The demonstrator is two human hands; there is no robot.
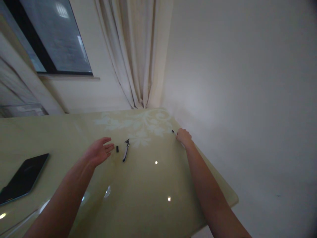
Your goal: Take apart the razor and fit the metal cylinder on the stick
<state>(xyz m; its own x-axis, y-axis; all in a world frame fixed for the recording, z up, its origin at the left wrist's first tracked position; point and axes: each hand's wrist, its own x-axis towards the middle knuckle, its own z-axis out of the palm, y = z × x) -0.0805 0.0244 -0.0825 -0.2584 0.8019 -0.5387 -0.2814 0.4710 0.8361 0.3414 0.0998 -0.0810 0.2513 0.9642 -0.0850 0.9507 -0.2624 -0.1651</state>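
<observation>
My left hand [100, 151] is open, palm turned to the right and fingers apart, over the left middle of the glossy table. Just beyond its fingertips lies a small black block-like piece [117, 149]. A razor [126, 150] with a pale handle and dark head rests right of that piece, head pointing away from me. At the table's right edge, my right hand [183, 135] is closed around a slim pale stick with a dark tip [174, 132]. The tip pokes out to the left of the fist; the fist hides much of the stick, so its kind cannot be made out.
The pale green table [138, 205] has a white leaf pattern at its far end and shiny light reflections. A black tablet-like device [24, 178] lies at the left. A plain wall [237, 99] runs along the right, with a curtain [138, 53] and a window [56, 36] behind.
</observation>
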